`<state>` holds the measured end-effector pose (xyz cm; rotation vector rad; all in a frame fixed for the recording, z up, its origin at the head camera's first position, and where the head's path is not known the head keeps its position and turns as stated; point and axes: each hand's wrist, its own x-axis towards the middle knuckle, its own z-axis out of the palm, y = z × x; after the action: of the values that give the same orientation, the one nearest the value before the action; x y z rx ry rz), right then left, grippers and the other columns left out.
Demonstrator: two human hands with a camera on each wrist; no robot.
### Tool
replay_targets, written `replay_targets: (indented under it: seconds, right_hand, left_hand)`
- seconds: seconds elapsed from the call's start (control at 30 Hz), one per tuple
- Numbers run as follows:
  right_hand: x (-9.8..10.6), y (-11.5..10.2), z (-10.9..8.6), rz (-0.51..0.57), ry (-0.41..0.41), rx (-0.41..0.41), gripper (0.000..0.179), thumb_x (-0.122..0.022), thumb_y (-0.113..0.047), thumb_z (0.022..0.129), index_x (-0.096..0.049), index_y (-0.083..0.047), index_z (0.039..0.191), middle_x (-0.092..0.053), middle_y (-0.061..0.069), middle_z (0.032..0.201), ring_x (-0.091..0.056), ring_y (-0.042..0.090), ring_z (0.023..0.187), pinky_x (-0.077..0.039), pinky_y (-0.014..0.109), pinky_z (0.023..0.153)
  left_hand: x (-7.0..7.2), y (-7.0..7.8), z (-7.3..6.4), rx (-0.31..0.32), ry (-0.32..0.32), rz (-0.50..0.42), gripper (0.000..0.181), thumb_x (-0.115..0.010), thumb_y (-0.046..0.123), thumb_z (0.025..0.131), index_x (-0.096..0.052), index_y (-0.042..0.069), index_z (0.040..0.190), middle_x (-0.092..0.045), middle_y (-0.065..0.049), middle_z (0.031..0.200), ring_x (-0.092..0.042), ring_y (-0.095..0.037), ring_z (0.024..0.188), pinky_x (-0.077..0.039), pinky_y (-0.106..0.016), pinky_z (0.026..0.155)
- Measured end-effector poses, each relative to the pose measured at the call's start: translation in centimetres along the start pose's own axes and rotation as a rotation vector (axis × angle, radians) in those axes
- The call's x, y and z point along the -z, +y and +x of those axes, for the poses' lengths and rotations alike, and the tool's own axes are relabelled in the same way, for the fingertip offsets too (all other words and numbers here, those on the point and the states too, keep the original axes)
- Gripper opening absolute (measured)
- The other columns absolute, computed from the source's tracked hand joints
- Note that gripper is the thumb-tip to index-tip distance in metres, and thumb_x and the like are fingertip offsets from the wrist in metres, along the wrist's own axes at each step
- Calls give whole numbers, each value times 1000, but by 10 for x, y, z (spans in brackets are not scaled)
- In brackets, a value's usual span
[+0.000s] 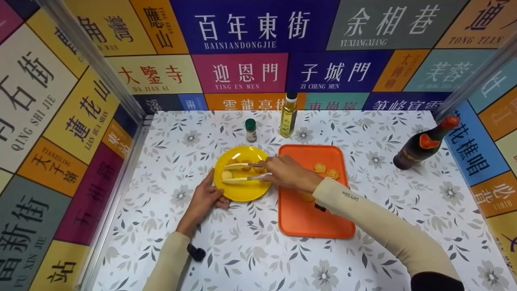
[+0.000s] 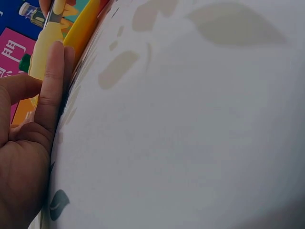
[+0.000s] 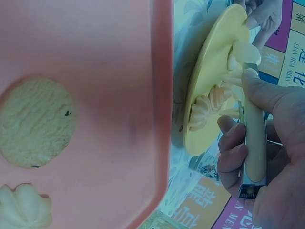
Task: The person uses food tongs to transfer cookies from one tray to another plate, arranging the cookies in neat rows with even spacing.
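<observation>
My right hand [image 1: 282,171] grips tongs [image 1: 258,176] with metal handles and pale yellow ends, reaching over the yellow plate [image 1: 242,195]. The tongs' arms are spread apart, with a round pale cookie [image 1: 227,174] between their ends. Swirled cookies [image 3: 202,112] lie on the plate, partly hidden by the tongs in the head view. At the plate's left rim, my left hand [image 1: 206,194] touches the edge, its fingers extended in the left wrist view. The orange tray [image 1: 311,222], partly under my right forearm, bears swirled cookies [image 1: 333,173] and a flat round cookie [image 3: 38,121].
Behind the plate stands a small green-capped jar [image 1: 251,131]. An oil bottle [image 1: 288,117] with a black cap is to its right, behind the tray. A dark bottle [image 1: 422,145] with a red top stands far right. Printed panels wall in the flowered tabletop [image 1: 258,258].
</observation>
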<state>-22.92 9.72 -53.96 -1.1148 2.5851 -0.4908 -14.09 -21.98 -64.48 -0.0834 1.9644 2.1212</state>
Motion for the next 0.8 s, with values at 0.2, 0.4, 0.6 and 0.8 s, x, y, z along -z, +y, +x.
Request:
replay_targets:
  seconds: [0.2,0.4,0.6,0.8]
  right_hand:
    - [6,4,-10,-18,40,9,51,-77,-38,105,-70,-9,147,-77,12,119,-68,20,89,-63,35,82]
    - [11,14,-26,-29,88,-13,47,-77,-39,105,-73,-8,141,-76,7,106,-66,18,83,-63,32,75]
    - [14,25,-45,3,140,-36,44,-79,-39,104,-76,-8,135,-73,5,101,-66,17,81,-63,34,73]
    - [16,38,-62,-21,180,-19,34,-81,-33,103,-73,-10,128,-63,1,87,-58,17,68,-50,33,59]
  left_hand:
    - [-1,-1,1,-9,-8,3,86,-63,0,109,-15,16,179,-75,-30,92,-79,-32,70,-71,-44,68]
    - [-1,-2,2,-2,-14,17,86,-63,1,109,-16,19,179,-75,-30,93,-79,-34,71,-71,-44,70]
    - [0,0,1,16,6,30,86,-63,3,109,-17,22,179,-76,-29,93,-79,-36,74,-71,-45,72]
    - [0,-1,1,25,13,24,86,-63,3,109,-18,23,179,-76,-30,93,-79,-37,75,-71,-45,72]
